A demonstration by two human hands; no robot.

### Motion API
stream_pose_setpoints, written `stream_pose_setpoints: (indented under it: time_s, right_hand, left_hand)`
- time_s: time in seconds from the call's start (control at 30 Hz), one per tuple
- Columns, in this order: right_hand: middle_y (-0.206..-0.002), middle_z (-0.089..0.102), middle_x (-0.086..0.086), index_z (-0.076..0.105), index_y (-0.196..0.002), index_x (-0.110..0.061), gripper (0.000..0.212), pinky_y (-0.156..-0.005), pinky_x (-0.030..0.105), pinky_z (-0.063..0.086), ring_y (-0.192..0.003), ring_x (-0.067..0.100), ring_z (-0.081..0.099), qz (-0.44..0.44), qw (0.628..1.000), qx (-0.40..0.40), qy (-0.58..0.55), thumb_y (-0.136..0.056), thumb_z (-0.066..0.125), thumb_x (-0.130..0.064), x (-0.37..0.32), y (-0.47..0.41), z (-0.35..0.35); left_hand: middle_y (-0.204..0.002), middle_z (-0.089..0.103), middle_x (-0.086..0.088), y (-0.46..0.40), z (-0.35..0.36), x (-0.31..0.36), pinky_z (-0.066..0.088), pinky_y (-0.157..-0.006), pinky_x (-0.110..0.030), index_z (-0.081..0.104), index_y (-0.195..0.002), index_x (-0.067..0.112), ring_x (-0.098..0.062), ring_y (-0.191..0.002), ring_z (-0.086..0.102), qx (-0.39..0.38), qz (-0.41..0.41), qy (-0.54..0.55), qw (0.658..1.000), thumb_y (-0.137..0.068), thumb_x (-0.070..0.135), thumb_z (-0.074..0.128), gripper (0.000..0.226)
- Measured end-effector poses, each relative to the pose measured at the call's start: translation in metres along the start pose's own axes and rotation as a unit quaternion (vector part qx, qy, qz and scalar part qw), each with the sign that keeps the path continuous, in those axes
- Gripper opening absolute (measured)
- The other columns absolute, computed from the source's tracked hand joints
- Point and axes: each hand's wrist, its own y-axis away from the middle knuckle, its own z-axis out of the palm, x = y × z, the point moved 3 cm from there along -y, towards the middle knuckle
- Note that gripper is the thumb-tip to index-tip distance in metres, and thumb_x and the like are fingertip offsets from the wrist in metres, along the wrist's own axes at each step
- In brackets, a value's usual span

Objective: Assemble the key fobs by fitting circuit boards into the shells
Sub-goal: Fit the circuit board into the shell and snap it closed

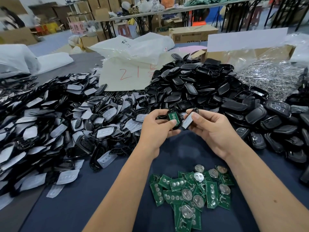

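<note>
Just above the middle of the frame, the left hand is curling its fingers round a black shell with a green circuit board sitting in it, the thumb pressing on the board's lower end; just beside it to the right, the right hand is pinching a second shell half, whose pale grey button pad is facing the camera, between thumb and fingers; the two pieces are lying close together, almost touching, though whether they are meeting cannot be told.

Both forearms are reaching up from the bottom edge over a dark blue counter; at the lower centre, between the forearms, a loose heap of green circuit boards is lying on the counter, several of them carrying round silver coin cells.

Across the left half of the frame a broad pile of black shell frames with grey pads is spreading over the counter; at the upper centre and right a taller mound of black shell backs is rising behind the hands, with more dark shells trailing down the right edge; between the two piles at the upper centre, a clear plastic bag marked with red figures is lying; at the upper right, a bag of small shiny metal parts is resting against a cardboard box.
</note>
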Motion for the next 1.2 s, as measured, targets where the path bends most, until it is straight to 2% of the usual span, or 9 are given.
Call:
stream_pose_setpoints:
  time_s: [0.23,0.37,0.47,0.57,0.73,0.87,0.97,1.1,1.2]
  right_hand:
    - [-0.1,0.078,0.013,0.074,-0.108,0.001,0.034,-0.09,0.032,0.062,-0.096,0.021,0.074,0.002,1.0,0.017,0.014,-0.079,0.075,-0.016,0.002,-0.002,-0.002]
    - [-0.097,0.078,0.016,0.078,-0.098,-0.001,0.03,-0.083,0.031,0.063,-0.09,0.022,0.075,-0.006,1.0,0.023,0.011,-0.073,0.08,-0.017,0.003,-0.003,-0.001]
    - [-0.102,0.078,0.019,0.079,-0.099,-0.001,0.041,-0.082,0.029,0.062,-0.094,0.026,0.076,-0.019,0.999,0.034,0.035,-0.065,0.086,-0.024,0.004,-0.002,-0.002]
    - [-0.103,0.078,0.02,0.082,-0.097,-0.005,0.048,-0.084,0.033,0.063,-0.095,0.029,0.075,-0.03,0.996,0.055,0.066,-0.059,0.09,-0.033,0.006,-0.002,-0.002]
    - [-0.096,0.079,0.02,0.084,-0.09,-0.009,0.034,-0.085,0.038,0.065,-0.09,0.029,0.076,-0.054,0.99,0.089,0.099,-0.064,0.089,-0.029,0.008,-0.002,0.001]
    - [-0.086,0.08,0.01,0.085,-0.082,-0.018,0.021,-0.074,0.029,0.064,-0.085,0.024,0.078,-0.064,0.987,0.102,0.103,-0.064,0.09,-0.027,0.009,-0.002,0.003]
    - [-0.084,0.08,0.007,0.085,-0.082,-0.026,0.022,-0.072,0.027,0.062,-0.087,0.025,0.079,-0.082,0.984,0.106,0.118,-0.062,0.092,-0.033,0.009,-0.002,0.003]
    - [-0.086,0.08,0.005,0.083,-0.086,-0.021,0.05,-0.08,0.04,0.064,-0.088,0.029,0.079,-0.097,0.971,0.14,0.168,-0.051,0.099,-0.053,0.012,-0.005,-0.002]
    - [-0.087,0.08,0.001,0.081,-0.092,-0.019,0.061,-0.085,0.049,0.064,-0.088,0.022,0.078,-0.096,0.956,0.162,0.224,-0.05,0.093,-0.061,0.014,-0.006,-0.005]
  left_hand:
    - [-0.109,0.073,-0.022,0.001,0.0,0.001,0.063,-0.073,-0.032,0.068,-0.118,0.016,-0.025,-0.074,0.077,-0.01,-0.004,0.006,1.0,-0.09,-0.002,0.075,0.034]
    - [-0.096,0.078,-0.015,0.002,0.001,0.0,0.065,-0.075,-0.036,0.07,-0.111,0.013,-0.027,-0.073,0.078,-0.005,0.005,0.008,1.0,-0.088,-0.001,0.078,0.028]
    - [-0.087,0.079,-0.006,0.004,0.002,0.001,0.064,-0.07,-0.031,0.073,-0.093,0.008,-0.021,-0.075,0.078,-0.007,0.053,-0.019,0.998,-0.088,0.0,0.078,0.011]
    - [-0.084,0.079,-0.002,0.007,0.005,0.003,0.064,-0.07,-0.031,0.078,-0.084,0.019,-0.018,-0.083,0.077,-0.008,0.129,-0.101,0.986,-0.086,0.005,0.082,0.014]
    - [-0.077,0.077,0.01,0.01,0.012,0.005,0.065,-0.071,-0.038,0.076,-0.075,0.045,-0.01,-0.077,0.075,-0.007,0.212,-0.191,0.959,-0.084,0.008,0.083,0.039]
    - [-0.084,0.078,0.008,0.008,0.014,0.001,0.064,-0.077,-0.043,0.081,-0.093,0.026,-0.01,-0.083,0.075,-0.018,0.232,-0.218,0.948,-0.091,0.011,0.077,0.016]
    - [-0.088,0.078,0.009,0.009,0.016,0.001,0.063,-0.081,-0.044,0.082,-0.1,0.018,-0.012,-0.087,0.074,-0.029,0.24,-0.244,0.939,-0.094,0.01,0.071,0.015]
    - [-0.085,0.077,0.009,0.011,0.018,0.004,0.061,-0.08,-0.038,0.081,-0.096,0.018,-0.008,-0.084,0.072,-0.027,0.259,-0.294,0.92,-0.094,0.009,0.068,0.016]
    - [-0.082,0.075,0.011,0.014,0.019,0.006,0.055,-0.075,-0.017,0.081,-0.094,0.019,-0.001,-0.082,0.069,-0.021,0.276,-0.319,0.906,-0.088,0.012,0.075,0.011]
